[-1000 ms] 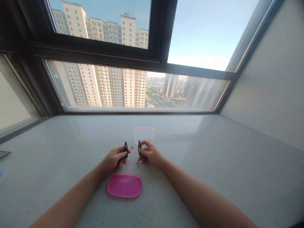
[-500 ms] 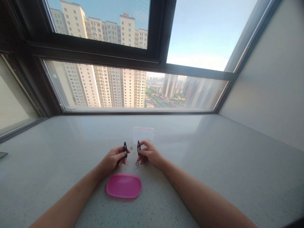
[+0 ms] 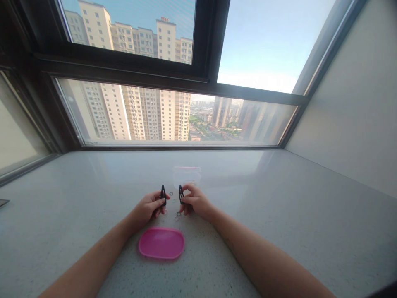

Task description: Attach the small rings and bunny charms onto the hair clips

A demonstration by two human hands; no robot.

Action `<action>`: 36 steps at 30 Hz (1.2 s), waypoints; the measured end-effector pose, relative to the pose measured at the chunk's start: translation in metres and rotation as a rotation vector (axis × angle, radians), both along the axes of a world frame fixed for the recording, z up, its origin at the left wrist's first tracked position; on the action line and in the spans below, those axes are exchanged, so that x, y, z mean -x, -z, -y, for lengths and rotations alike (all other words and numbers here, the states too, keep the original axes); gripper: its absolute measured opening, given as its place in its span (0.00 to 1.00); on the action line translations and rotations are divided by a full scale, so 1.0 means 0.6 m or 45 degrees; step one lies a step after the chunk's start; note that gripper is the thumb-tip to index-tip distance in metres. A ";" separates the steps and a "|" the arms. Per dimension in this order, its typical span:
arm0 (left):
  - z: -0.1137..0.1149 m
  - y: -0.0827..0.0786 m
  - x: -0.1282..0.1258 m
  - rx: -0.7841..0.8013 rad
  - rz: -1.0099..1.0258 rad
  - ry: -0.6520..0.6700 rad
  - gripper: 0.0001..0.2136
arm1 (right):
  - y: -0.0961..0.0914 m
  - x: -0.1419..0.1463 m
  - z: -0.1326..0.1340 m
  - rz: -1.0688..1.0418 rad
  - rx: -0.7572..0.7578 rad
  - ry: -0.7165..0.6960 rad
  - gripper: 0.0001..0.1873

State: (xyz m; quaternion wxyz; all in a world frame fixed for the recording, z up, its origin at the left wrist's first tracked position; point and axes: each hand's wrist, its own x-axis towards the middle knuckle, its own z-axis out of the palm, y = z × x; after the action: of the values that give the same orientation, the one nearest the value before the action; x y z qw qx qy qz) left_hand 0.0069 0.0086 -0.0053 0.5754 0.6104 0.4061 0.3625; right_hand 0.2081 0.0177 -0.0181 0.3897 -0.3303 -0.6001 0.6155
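Between thumb and fingers, my left hand [image 3: 152, 204] holds a black snap hair clip [image 3: 163, 195] upright. My right hand [image 3: 196, 200] pinches a second black hair clip [image 3: 181, 194], also upright, a short gap to the right of the first. On the counter between and below the hands lie small hair ties: a dark one [image 3: 171, 193] farther off, another dark one [image 3: 178, 214] under the right fingers, and a few pale ones that are hard to make out. A pink oval tray [image 3: 161, 243] with nothing in it sits closer to me, between my forearms.
Just beyond the hands lies a clear zip bag [image 3: 187, 174] with something pale in it. The speckled white counter [image 3: 248, 198] runs back to a dark window frame [image 3: 182, 147]. A white wall [image 3: 350, 116] stands at right, and a flat dark object [image 3: 3, 203] shows at the left edge.
Almost nothing differs. The clip in my right hand has tilted and shifted very slightly; both hands keep their hold.
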 end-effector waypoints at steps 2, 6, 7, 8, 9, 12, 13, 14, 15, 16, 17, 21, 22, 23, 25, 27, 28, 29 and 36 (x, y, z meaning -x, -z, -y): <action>0.001 -0.001 0.000 -0.002 0.002 0.006 0.14 | 0.001 0.000 -0.001 -0.006 -0.012 0.001 0.16; 0.002 -0.002 0.000 0.003 0.019 0.016 0.13 | 0.004 0.001 -0.002 0.002 -0.023 0.005 0.17; 0.002 -0.002 0.000 0.007 0.023 0.016 0.13 | 0.004 0.000 -0.002 0.007 -0.023 0.007 0.18; 0.002 -0.002 0.000 0.011 0.026 0.016 0.13 | 0.004 0.000 -0.002 0.011 -0.024 0.009 0.18; 0.002 -0.003 0.000 0.011 0.028 0.015 0.13 | 0.005 0.000 -0.002 0.015 -0.024 0.012 0.18; 0.002 -0.002 0.001 0.009 0.030 0.020 0.14 | 0.004 0.000 -0.001 0.023 -0.022 0.014 0.18; 0.001 -0.001 0.002 0.009 0.028 0.020 0.15 | 0.004 0.001 -0.001 0.021 -0.023 0.014 0.18; 0.001 0.000 0.002 0.010 0.025 0.019 0.15 | 0.004 0.001 -0.001 0.018 -0.026 0.013 0.18; 0.000 0.001 0.003 0.011 0.022 0.017 0.15 | 0.004 0.001 -0.002 0.013 -0.030 0.012 0.18; 0.000 0.002 0.003 0.012 0.020 0.015 0.16 | 0.004 0.001 -0.002 0.009 -0.034 0.011 0.18; 0.000 0.003 0.004 0.008 0.019 0.014 0.16 | 0.004 0.001 -0.002 0.005 -0.039 0.010 0.18; 0.000 0.004 0.006 -0.009 0.015 0.018 0.16 | 0.004 0.000 -0.002 0.009 -0.038 0.000 0.18; 0.000 0.004 0.007 -0.011 0.011 0.019 0.16 | 0.004 0.000 -0.002 0.013 -0.033 -0.001 0.18; 0.001 0.004 0.007 -0.012 0.010 0.020 0.16 | 0.004 0.000 -0.002 0.016 -0.028 -0.001 0.18; 0.001 0.003 0.007 -0.018 0.013 0.020 0.15 | 0.003 -0.001 -0.002 0.015 -0.024 0.000 0.18; 0.001 0.003 0.007 -0.021 0.021 0.021 0.16 | 0.002 -0.001 -0.001 0.014 -0.022 0.000 0.19; 0.001 0.002 0.007 -0.019 0.023 0.018 0.16 | 0.002 -0.001 -0.001 0.014 -0.022 0.001 0.19; 0.001 0.002 0.006 -0.015 0.024 0.015 0.16 | 0.001 0.000 -0.001 0.015 -0.021 0.002 0.19; 0.003 -0.004 0.003 -0.007 0.021 0.007 0.16 | 0.001 0.000 0.000 -0.007 -0.021 -0.008 0.16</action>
State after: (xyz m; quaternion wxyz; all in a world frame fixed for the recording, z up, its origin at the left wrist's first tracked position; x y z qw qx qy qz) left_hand 0.0053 0.0065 -0.0027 0.5779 0.6100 0.3988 0.3672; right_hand 0.2078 0.0175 -0.0185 0.3922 -0.3235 -0.6052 0.6126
